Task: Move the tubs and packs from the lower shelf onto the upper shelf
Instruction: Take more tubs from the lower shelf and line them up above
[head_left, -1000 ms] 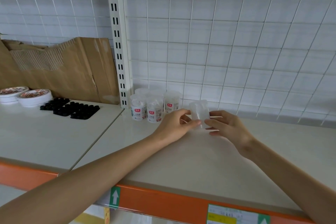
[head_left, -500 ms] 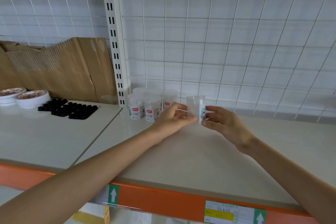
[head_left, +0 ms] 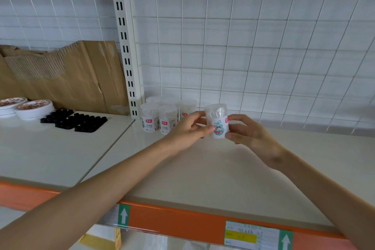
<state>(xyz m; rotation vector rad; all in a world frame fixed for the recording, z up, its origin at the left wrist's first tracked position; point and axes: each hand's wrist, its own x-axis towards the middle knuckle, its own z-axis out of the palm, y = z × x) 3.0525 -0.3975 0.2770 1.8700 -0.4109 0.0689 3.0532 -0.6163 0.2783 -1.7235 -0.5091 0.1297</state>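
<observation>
Two hands, left hand (head_left: pixel 188 130) at 9 o'clock and right hand (head_left: pixel 247 136) at 3 o'clock, are pinched on one upright clear tub (head_left: pixel 216 122), held just above the upper shelf (head_left: pixel 203 168), near the tub cluster (head_left: pixel 162 116) at 10 o'clock.

Clear tub (head_left: pixel 216 121): white label, teal cartoon figure, small red mark. Cluster of tubs (head_left: pixel 162 116) at nine o'clock of it: translucent white, red logos, black print. Shelf (head_left: pixel 203 168): cream top, orange front edge, green tags with white arrows, one yellow-banded label. Back grid (head_left: pixel 243 46): white wire. Trays (head_left: pixel 76 121): black. Cardboard (head_left: pixel 71 79): brown, corrugated.
</observation>
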